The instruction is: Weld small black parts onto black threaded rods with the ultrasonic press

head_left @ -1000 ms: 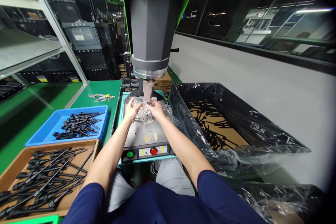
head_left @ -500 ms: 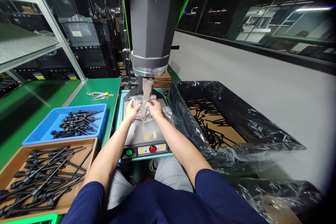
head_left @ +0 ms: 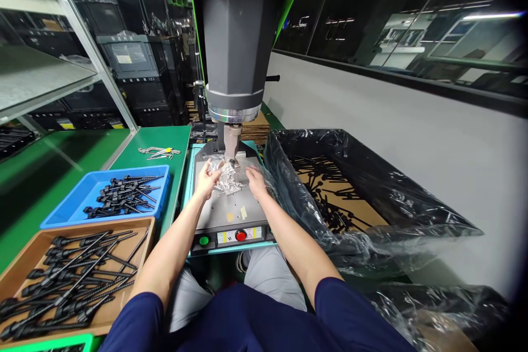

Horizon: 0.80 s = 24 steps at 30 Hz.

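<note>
My left hand [head_left: 207,180] pinches the left edge of a crumpled clear plastic sheet [head_left: 229,180], which lies on the machine's grey base plate [head_left: 214,210]. My right hand [head_left: 256,181] is at the sheet's right side, fingers stretched out and apart. Between the hands, the pale metal tool tip [head_left: 231,143] of the press points down at the sheet's back part. A small dark piece [head_left: 231,163] shows just under the tip; its kind cannot be made out. Above it hangs the large grey press head [head_left: 235,49].
Left of the base, a blue tray [head_left: 58,214] and a brown tray [head_left: 140,247] hold black ribbed rods with thick heads. Pliers [head_left: 159,151] lie behind them. At right stands a plastic-lined box [head_left: 396,176] with more black parts. Green and red buttons [head_left: 241,236] line the base's front.
My right hand has let go of the plastic and moved right, its fingers opening. My left hand has stayed about where it was. The dark piece under the tip has come into sight.
</note>
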Each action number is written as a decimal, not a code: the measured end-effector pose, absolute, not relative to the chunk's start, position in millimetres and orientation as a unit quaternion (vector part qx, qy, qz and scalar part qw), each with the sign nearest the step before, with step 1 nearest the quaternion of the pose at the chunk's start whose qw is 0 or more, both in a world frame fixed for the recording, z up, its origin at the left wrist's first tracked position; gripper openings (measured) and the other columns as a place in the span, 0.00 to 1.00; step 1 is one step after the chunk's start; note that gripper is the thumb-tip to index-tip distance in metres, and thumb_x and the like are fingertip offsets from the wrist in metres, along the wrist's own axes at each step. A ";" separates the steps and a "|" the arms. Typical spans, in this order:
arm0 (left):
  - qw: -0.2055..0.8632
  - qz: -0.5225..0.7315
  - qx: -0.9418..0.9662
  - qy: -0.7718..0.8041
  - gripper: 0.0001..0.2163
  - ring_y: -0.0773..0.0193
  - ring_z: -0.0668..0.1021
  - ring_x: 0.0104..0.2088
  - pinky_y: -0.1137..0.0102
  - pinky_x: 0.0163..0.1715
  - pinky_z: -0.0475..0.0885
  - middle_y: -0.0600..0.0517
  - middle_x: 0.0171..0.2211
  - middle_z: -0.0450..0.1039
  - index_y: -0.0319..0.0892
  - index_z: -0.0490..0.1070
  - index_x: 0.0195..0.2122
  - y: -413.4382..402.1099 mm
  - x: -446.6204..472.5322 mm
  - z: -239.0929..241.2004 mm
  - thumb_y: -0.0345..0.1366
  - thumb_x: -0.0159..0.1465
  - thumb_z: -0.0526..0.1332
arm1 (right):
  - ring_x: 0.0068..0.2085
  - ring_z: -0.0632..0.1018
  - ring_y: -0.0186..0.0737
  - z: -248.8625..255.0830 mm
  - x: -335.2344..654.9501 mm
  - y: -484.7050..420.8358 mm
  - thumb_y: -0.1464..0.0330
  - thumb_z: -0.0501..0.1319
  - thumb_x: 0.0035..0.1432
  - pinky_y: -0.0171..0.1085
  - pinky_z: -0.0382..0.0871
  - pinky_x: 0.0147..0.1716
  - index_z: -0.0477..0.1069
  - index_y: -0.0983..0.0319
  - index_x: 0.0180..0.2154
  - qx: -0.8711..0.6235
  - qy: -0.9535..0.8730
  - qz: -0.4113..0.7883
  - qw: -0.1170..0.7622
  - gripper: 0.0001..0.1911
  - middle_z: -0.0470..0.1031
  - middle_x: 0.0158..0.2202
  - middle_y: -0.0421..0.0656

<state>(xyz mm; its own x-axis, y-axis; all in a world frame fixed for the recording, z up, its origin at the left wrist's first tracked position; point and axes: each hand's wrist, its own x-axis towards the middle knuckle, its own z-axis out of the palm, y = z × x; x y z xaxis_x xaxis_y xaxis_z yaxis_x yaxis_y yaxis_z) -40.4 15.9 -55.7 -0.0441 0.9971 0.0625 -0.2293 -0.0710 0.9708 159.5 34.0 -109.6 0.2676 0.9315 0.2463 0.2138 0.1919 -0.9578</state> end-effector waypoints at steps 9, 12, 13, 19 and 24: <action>0.529 0.576 0.445 0.437 0.42 0.72 0.65 0.16 0.75 0.19 0.61 0.63 0.18 0.60 0.37 0.55 0.65 9.2 -40.8 -63.3 0.37 0.51 0.71 | 0.57 0.73 0.51 -129.7 170.8 10.2 0.62 0.59 0.58 0.51 0.59 0.61 0.80 0.62 0.35 -0.552 -0.598 0.282 0.507 0.13 0.76 0.51 0.53; 0.535 0.574 0.435 0.443 0.39 0.72 0.65 0.16 0.74 0.20 0.64 0.64 0.18 0.61 0.36 0.57 0.63 9.2 -43.0 -65.0 0.39 0.52 0.70 | 0.56 0.74 0.49 -137.1 171.9 -13.2 0.64 0.59 0.58 0.50 0.62 0.60 0.80 0.60 0.37 -0.531 -0.634 0.287 0.484 0.12 0.78 0.49 0.49; 0.538 0.573 0.430 0.444 0.39 0.72 0.66 0.16 0.74 0.21 0.65 0.64 0.18 0.61 0.36 0.57 0.63 8.8 -44.2 -65.5 0.40 0.52 0.70 | 0.56 0.74 0.49 -139.7 173.4 -21.8 0.64 0.58 0.59 0.50 0.63 0.60 0.80 0.60 0.39 -0.525 -0.646 0.283 0.476 0.12 0.79 0.48 0.49; 0.556 0.547 0.426 0.457 0.38 0.69 0.72 0.18 0.72 0.24 0.69 0.61 0.20 0.66 0.36 0.57 0.62 0.2 -49.5 -64.1 0.43 0.54 0.70 | 0.53 0.77 0.49 -151.2 192.2 -69.1 0.65 0.51 0.64 0.49 0.68 0.56 0.79 0.60 0.43 -0.530 -0.698 0.187 0.445 0.18 0.80 0.46 0.49; 0.548 0.525 0.412 0.504 0.37 0.66 0.77 0.23 0.68 0.31 0.74 0.53 0.28 0.73 0.36 0.58 0.62 -11.8 -53.3 -62.6 0.45 0.55 0.70 | 0.48 0.78 0.47 -146.8 215.5 -95.2 0.64 0.52 0.64 0.48 0.71 0.52 0.79 0.59 0.41 -0.556 -0.673 0.112 0.474 0.16 0.80 0.42 0.48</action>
<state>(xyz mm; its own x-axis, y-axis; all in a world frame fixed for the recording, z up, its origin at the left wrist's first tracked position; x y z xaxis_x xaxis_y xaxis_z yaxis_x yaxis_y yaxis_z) -53.3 -11.8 -62.6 -0.0606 0.9910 -0.1196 -0.1593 0.1087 0.9812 215.5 -95.2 -146.8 0.0686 0.8550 0.5141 0.6429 0.3561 -0.6781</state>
